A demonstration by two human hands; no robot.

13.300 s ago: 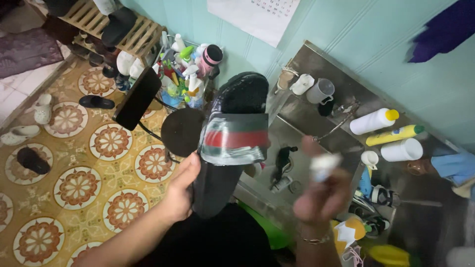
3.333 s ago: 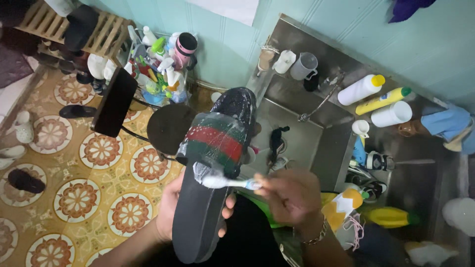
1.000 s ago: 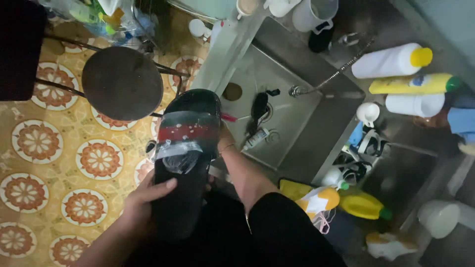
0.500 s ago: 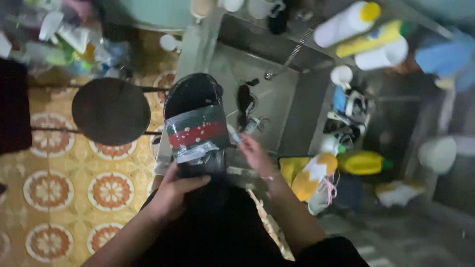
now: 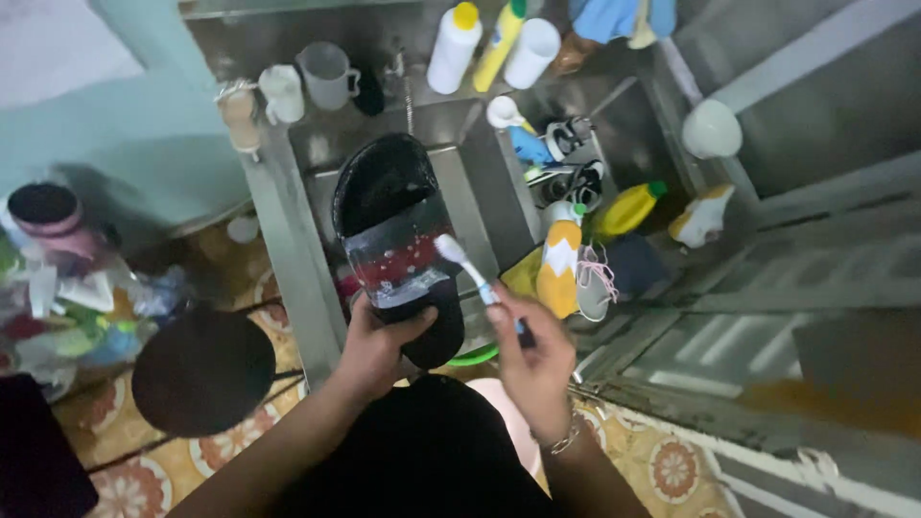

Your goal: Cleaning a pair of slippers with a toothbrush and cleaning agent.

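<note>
Holding slipper (image 5: 395, 230) over sink (image 5: 480, 182) edge, my left hand (image 5: 376, 345) fingers wrapped; right hand (image 5: 531, 353) pinching toothbrush (image 5: 470, 273); bottles (image 5: 561, 264) crowd right side.

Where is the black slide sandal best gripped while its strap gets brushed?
At the heel end, from below, much as the left hand grips it now. The sandal is long and tilts toe-up over the sink, so a heel grip probably keeps the strap clear for the toothbrush in the right hand.
</note>
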